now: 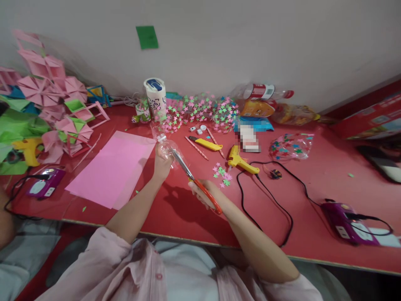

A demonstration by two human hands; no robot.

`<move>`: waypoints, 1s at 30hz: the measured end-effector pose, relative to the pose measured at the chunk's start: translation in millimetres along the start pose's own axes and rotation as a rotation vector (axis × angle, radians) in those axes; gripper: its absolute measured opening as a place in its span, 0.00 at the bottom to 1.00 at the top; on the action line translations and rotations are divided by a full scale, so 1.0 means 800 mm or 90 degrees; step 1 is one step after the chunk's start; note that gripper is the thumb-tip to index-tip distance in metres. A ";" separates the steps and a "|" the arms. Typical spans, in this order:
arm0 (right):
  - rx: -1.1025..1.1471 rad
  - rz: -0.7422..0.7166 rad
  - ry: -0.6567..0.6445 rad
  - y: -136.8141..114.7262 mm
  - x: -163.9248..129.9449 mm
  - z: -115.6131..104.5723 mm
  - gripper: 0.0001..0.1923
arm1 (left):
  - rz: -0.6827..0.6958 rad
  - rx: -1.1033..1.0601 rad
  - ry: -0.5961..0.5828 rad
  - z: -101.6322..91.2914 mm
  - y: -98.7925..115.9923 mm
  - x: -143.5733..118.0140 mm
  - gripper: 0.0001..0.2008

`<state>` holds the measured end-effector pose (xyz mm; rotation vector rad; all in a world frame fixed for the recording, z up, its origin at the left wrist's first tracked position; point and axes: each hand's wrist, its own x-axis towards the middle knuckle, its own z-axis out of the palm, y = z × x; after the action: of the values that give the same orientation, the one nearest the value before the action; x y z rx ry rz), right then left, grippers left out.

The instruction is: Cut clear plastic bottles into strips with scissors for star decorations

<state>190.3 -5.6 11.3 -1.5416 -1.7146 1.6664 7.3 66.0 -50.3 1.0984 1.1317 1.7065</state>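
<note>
My left hand (162, 162) is wrapped round a clear plastic bottle piece (169, 149), its white neck pointing away from me. My right hand (203, 193) grips a pair of scissors (206, 194) with orange handles. The metal blades reach up and left to the plastic, at or over its cut side; whether they bite into it I cannot tell. Below and left of my left hand lie pink paper sheets (109, 171). Small pink and green paper stars (223, 175) are scattered to the right of the scissors.
A yellow utility knife (206, 144) and a yellow glue gun (241, 161) with a black cord lie to the right. Star-covered bottles (197, 108) and a white tumbler (156, 98) stand behind. Pink paper shapes (52, 90) pile up left. Purple power boxes (347, 223) sit near the front edge.
</note>
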 end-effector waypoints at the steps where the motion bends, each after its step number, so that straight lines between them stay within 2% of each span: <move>1: -0.003 0.002 0.003 0.000 0.000 0.000 0.28 | -0.001 0.001 0.002 -0.001 -0.001 0.000 0.21; 7: 0.007 0.000 -0.008 -0.003 -0.001 -0.001 0.27 | -0.020 0.020 -0.008 -0.001 0.005 0.001 0.20; 12: 0.018 -0.028 -0.021 -0.004 -0.003 -0.001 0.28 | -0.002 0.044 -0.018 0.004 0.016 -0.002 0.21; 16: 0.021 -0.002 -0.003 -0.005 -0.002 -0.001 0.28 | 0.016 0.069 0.000 0.006 0.021 -0.004 0.20; 21: 0.006 0.046 0.013 -0.016 -0.005 -0.002 0.26 | -0.031 0.028 -0.030 0.003 0.017 -0.003 0.21; 30: 0.034 0.022 0.000 -0.013 -0.004 -0.003 0.26 | -0.034 0.071 -0.071 0.007 0.018 -0.007 0.24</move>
<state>188.8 -4.3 22.3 -1.5557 -1.6381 1.7158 12.2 58.2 -36.7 1.2048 1.1870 1.5373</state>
